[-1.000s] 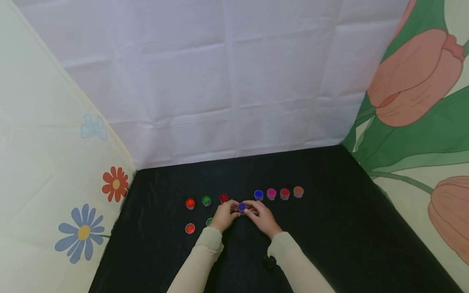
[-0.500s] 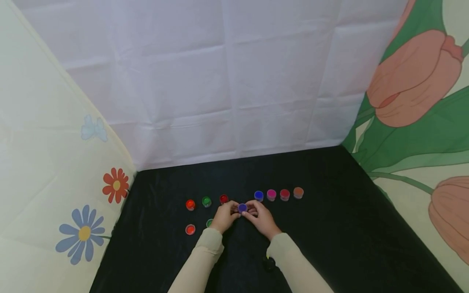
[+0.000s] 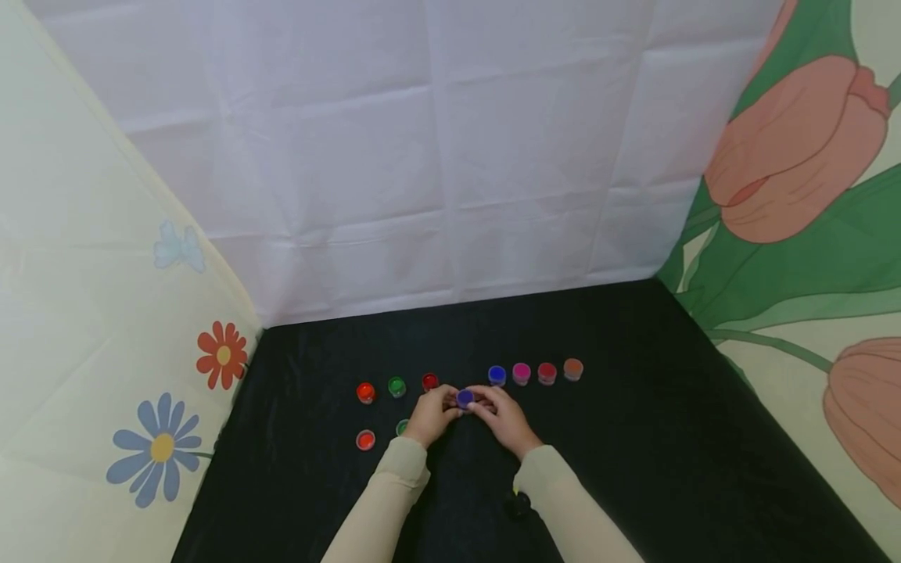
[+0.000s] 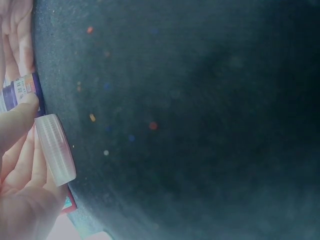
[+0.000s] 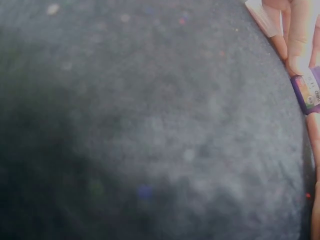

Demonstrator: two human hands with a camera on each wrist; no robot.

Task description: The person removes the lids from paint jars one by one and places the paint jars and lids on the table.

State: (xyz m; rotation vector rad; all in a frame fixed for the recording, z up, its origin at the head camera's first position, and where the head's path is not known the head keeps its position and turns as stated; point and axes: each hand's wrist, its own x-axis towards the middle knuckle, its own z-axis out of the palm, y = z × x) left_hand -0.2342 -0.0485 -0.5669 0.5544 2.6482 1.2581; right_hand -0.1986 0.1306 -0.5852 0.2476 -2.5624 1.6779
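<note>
In the head view, both hands meet at a small labelled jar point(image 3: 465, 399) with a purple top, low over the black cloth. My left hand point(image 3: 429, 414) pinches it from the left; its thumb point(image 4: 22, 117) lies on the label side. From the other side my right hand point(image 3: 505, 421) holds the jar with thumb and fingers. A ridged translucent cap point(image 4: 56, 150) shows close by the left fingers; whether they touch it I cannot tell. Behind the left hand stands a dark red jar point(image 3: 430, 380), partly hidden. A green piece point(image 3: 402, 427) is half covered by the left wrist.
Blue point(image 3: 497, 375), pink point(image 3: 522, 374), red point(image 3: 547, 373) and orange-brown point(image 3: 573, 369) jars line the right back. An orange-red jar point(image 3: 365, 392), a green jar point(image 3: 397, 386) and an orange round piece point(image 3: 365, 440) sit left. A black object point(image 3: 518, 504) lies by the right sleeve.
The hands stay in the same place on the purple-topped jar, which tips only slightly between the fingers. The other jars keep their places.
</note>
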